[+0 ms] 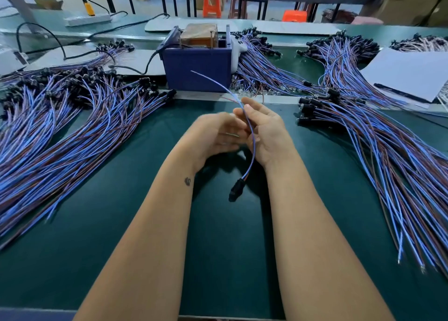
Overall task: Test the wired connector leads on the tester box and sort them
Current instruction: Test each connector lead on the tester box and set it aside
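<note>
Lead, thin blue-red wires, glossy black connector dangling near: right hand fingers pinch it, palm up; left hand blurred, fingers curled, grip unclear, above green tabletop.

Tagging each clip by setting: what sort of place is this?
Probably a factory workbench for testing cables: big piles of wired leads on a green mat, a blue tester box, and plastic stools behind.

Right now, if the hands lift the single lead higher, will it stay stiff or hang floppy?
Probably floppy: the lead already curves down from the right hand. Its black connector dangles at the low end, so it may swing. It looks light, since fingertips alone hold it; the left hand is blurred.
</note>
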